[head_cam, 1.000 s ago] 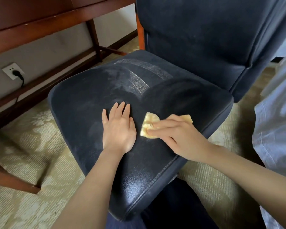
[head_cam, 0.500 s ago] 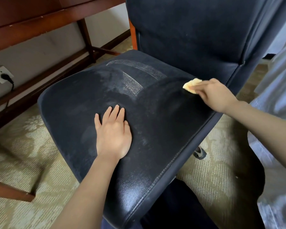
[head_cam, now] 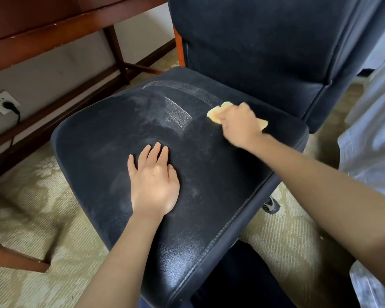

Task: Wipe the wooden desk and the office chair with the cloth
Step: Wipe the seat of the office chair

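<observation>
The right grip (head_cam: 240,125) is curled round the yellow cloth (head_cam: 216,114) and presses it against the seat (head_cam: 220,185) of the dark office chair (head_cam: 265,41). It is close to the seat's back edge, right of the middle and a little in front of the backrest. The hand is blurred. One end of the cloth shows past the knuckles on the left and a small corner shows on the right.

The left grip (head_cam: 153,181) lies flat, palm down with fingers straight and slightly spread. It rests on the middle of the seat, toward the front edge, and holds nothing.

A pale dusty patch (head_cam: 165,112) with lighter streaks covers the seat between the left hand and the back edge, just left of the cloth.

The wooden counter (head_cam: 42,25) stands beyond the chair's left side, at the wall. Below it a black plug sits in a white wall socket (head_cam: 3,102). A chair caster (head_cam: 270,205) shows under the seat's right edge, on the patterned carpet (head_cam: 42,207).
</observation>
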Demonstrator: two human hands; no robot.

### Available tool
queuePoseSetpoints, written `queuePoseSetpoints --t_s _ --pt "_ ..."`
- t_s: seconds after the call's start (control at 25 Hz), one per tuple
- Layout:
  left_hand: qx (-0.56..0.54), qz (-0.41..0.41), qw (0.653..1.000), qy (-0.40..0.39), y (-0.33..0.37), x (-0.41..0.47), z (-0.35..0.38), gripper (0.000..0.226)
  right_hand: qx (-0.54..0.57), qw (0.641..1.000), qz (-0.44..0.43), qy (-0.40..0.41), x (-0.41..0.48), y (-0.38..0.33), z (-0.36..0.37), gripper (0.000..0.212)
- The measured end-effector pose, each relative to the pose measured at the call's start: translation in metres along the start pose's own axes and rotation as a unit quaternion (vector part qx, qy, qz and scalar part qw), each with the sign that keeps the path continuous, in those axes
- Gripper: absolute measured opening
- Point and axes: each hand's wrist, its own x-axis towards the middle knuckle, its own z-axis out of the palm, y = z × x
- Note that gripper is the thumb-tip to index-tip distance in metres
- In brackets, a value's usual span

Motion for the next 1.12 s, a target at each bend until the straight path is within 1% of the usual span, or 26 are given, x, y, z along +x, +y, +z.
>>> queuePoseSetpoints --t_s 0.08,0.16,0.28,0.4,0.52,0.64,0.72,0.84,0.92,1.0,1.12 --pt "0.0 0.001 1.0 0.001 0.0 0.0 -0.001 0.049 -0.017 0.996 -0.085 0.014 -0.03 -0.025 -0.003 0.028" --pt "-0.005 0.003 1.0 0.001 0.0 -0.001 -0.001 0.048 -0.003 0.986 -0.161 0.029 -0.065 -0.04 -0.007 0.027" --pt "-0.012 0.004 1.0 -0.001 -0.001 -0.001 -0.002 0.048 0.06 0.962 -0.267 0.012 -0.111 -0.041 -0.012 0.037" --pt "-0.01 0.004 1.0 -0.005 -0.002 -0.001 -0.001 0.048 0.109 0.94 -0.322 -0.021 -0.14 -0.023 -0.024 0.035" --pt "-0.007 0.006 1.0 -0.009 -0.004 0.0 -0.001 0.048 0.132 0.935 -0.328 0.022 -0.154 0.004 -0.026 0.032" --pt "-0.006 0.007 1.0 -0.006 -0.005 -0.001 -0.001 0.048 0.118 0.944 -0.303 0.045 -0.148 0.031 -0.023 0.033" --pt "-0.008 0.005 1.0 -0.003 -0.005 -0.001 0.0 0.048 0.118 0.959 -0.251 0.054 -0.131 0.056 -0.019 0.034" --pt "-0.012 0.008 1.0 -0.002 -0.003 0.001 0.0 0.047 0.099 0.983 -0.126 0.085 -0.094 0.107 -0.009 0.033" --pt "-0.013 0.007 1.0 0.0 -0.002 0.001 0.001 0.047 0.081 0.992 -0.032 0.096 -0.072 0.141 -0.002 0.031" --pt "-0.015 0.004 1.0 -0.001 -0.001 0.001 0.001 0.047 0.074 0.991 0.051 0.103 -0.057 0.162 0.006 0.03" --pt "-0.016 0.002 1.0 0.003 0.0 0.002 0.001 0.048 0.091 0.97 0.164 0.153 -0.048 0.152 0.017 0.031"
